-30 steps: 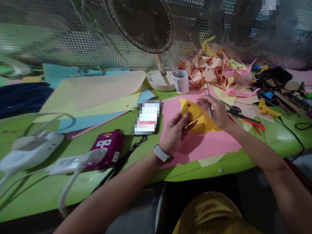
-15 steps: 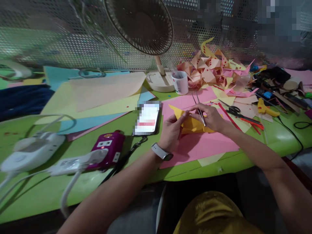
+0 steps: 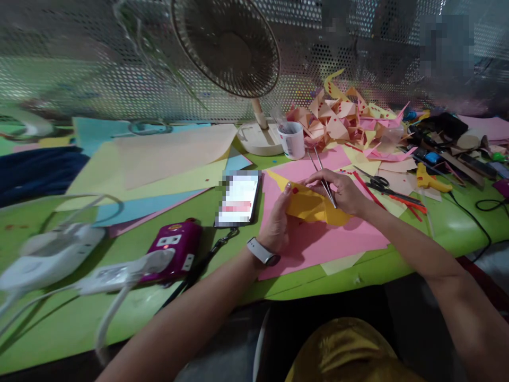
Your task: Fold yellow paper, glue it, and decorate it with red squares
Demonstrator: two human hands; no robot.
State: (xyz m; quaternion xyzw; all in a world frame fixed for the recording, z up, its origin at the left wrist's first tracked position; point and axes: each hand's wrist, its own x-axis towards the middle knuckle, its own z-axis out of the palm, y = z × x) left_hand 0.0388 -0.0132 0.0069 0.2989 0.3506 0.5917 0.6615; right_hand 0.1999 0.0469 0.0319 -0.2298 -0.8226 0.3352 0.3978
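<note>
A folded yellow paper piece [image 3: 308, 205] is held above a pink sheet [image 3: 302, 244]. My left hand [image 3: 277, 220] grips its left side, thumb on top. One small red piece [image 3: 295, 190] shows on the paper near that thumb. My right hand [image 3: 344, 191] is closed around metal tweezers [image 3: 327, 192], which slant across the palm. Fingertips of this hand also reach to the paper's upper edge; whether they pinch it is hidden. Small red bits [image 3: 350, 171] lie on the sheet just beyond my right hand.
Left of the pink sheet lies a phone [image 3: 238, 199], then a purple power adapter [image 3: 175, 246] with white plugs. Behind stand a fan [image 3: 260, 135] and white cup [image 3: 293, 140]. A heap of folded paper [image 3: 338, 119], scissors [image 3: 379, 181] and a yellow glue gun [image 3: 431, 179] lie right.
The yellow paper has turned flatter and shows more of its face. My left thumb has drawn back to the left, uncovering the red piece. My right hand keeps the tweezers.
</note>
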